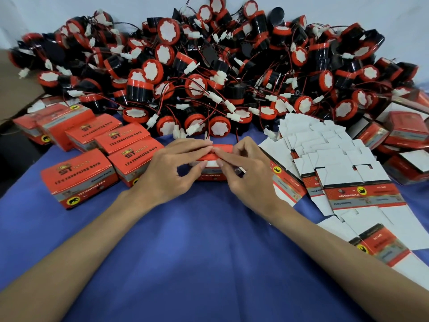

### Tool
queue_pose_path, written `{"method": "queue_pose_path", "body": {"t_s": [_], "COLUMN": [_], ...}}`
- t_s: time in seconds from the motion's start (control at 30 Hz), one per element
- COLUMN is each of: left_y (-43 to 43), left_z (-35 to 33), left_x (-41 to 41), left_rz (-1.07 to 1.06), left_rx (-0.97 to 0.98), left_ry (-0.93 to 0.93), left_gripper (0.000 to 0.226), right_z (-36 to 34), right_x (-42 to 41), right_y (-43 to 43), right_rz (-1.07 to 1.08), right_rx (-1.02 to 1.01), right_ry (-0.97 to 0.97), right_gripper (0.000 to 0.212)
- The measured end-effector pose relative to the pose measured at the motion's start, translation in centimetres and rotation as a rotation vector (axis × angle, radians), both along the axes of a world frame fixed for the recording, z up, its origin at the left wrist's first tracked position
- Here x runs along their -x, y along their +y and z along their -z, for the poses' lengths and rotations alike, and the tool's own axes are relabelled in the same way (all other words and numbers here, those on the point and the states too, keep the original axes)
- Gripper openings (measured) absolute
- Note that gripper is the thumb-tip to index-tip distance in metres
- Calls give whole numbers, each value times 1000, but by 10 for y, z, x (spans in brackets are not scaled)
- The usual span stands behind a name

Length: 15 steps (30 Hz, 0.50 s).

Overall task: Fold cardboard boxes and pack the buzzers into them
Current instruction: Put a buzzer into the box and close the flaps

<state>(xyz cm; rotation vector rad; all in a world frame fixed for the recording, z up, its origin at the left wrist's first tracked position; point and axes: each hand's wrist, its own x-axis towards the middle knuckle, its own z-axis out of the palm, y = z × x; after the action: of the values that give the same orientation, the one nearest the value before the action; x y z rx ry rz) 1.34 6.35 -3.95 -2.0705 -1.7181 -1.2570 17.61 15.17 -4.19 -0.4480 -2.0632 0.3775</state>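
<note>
A small red cardboard box (pixel 212 174) stands on the blue cloth at the centre. My left hand (pixel 171 170) grips its left side, thumb at the front and fingertips on the red top flap. My right hand (pixel 246 173) holds the right side the same way, its fingertips meeting the left ones on the flap. What is inside the box is hidden. A big heap of black-and-red buzzers (pixel 197 73) with red-black wires and white plugs fills the back. Flat unfolded box blanks (pixel 336 163) lie spread at the right.
Several closed red boxes (pixel 81 177) stand in rows at the left. More folded boxes (pixel 406 135) are piled at the far right. A brown carton edge (pixel 14 89) shows at the far left. Blue cloth (pixel 197 252) covers the table in front of me.
</note>
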Motion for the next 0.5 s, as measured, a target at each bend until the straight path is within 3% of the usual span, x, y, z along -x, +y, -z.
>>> {"method": "queue_pose_path", "body": {"t_s": [0.23, 0.5], "left_y": [3, 2], "left_z": [-2, 0], "left_x": [-3, 1], "left_rz": [-57, 9], "left_rx": [123, 183], "left_ry": [115, 75], "left_gripper": [50, 43], "right_z": [1, -1], "right_x": [0, 0], "right_y": [1, 5], "right_rz": [-13, -45], "right_rx": [-92, -116], "right_ry": [-40, -117], "right_gripper": [25, 22]}}
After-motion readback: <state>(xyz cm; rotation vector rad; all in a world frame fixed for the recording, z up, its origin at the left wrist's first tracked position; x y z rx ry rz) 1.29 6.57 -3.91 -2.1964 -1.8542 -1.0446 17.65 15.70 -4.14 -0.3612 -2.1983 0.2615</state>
